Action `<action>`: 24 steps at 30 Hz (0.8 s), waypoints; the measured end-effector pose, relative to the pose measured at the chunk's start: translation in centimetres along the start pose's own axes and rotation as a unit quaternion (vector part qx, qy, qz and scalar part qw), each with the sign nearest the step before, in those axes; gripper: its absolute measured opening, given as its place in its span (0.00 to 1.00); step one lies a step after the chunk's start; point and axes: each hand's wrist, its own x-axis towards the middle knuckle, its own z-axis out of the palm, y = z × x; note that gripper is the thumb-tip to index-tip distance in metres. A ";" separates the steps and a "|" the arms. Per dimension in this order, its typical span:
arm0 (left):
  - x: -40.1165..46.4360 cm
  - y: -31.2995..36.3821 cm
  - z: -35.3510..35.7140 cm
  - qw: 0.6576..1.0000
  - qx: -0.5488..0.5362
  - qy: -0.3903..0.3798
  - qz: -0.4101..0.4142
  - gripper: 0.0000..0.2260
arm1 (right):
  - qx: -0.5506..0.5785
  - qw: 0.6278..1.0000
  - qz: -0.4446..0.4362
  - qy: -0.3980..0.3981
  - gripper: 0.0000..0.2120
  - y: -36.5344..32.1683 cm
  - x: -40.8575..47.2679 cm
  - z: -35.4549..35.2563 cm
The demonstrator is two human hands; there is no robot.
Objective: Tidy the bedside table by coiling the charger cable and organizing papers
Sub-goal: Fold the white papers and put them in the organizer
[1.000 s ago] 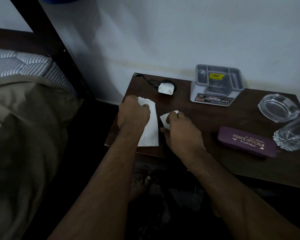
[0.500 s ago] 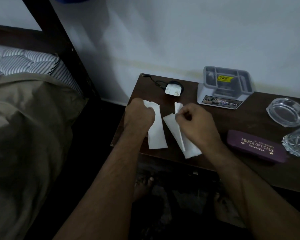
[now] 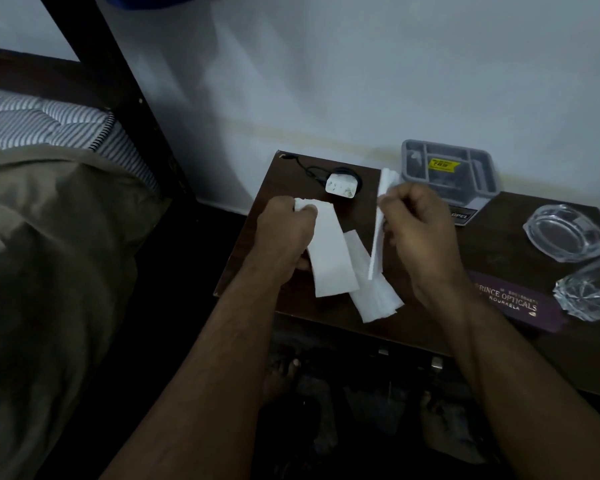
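Paper-sorting step under way: left hand (image 3: pixel 284 233) pinches one slip (image 3: pixel 329 251), right hand (image 3: pixel 420 237) grips another (image 3: pixel 378 237) above the tabletop (image 3: pixel 430 327), a third slip (image 3: pixel 374 296) lying between; next, stack them squarely; charger (image 3: pixel 340 185) sits behind.

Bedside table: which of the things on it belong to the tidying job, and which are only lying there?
Belong to the job:
- paper slip held by left hand
- folded paper held by right hand
- loose paper on the table
- charger with its cable

Only lying there:
- grey organizer
- glass ashtray
- spectacle case
- drinking glass
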 end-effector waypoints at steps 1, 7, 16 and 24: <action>-0.2 0.1 0.1 1.000 -0.002 -0.004 0.001 0.07 | -0.054 0.998 -0.040 -0.012 0.05 0.0 -0.2 0.4; -1.1 1.1 0.4 0.999 -0.029 -0.028 -0.021 0.15 | -0.166 0.978 -0.091 -0.090 0.04 0.1 -2.5 3.1; -1.2 1.6 0.6 0.992 -0.080 -0.052 -0.084 0.24 | -0.182 0.975 -0.067 -0.107 0.05 0.0 -2.4 4.1; -0.6 0.6 -0.4 0.996 -0.076 -0.034 0.034 0.10 | 0.046 0.985 0.092 -0.136 0.08 -0.4 -1.5 3.3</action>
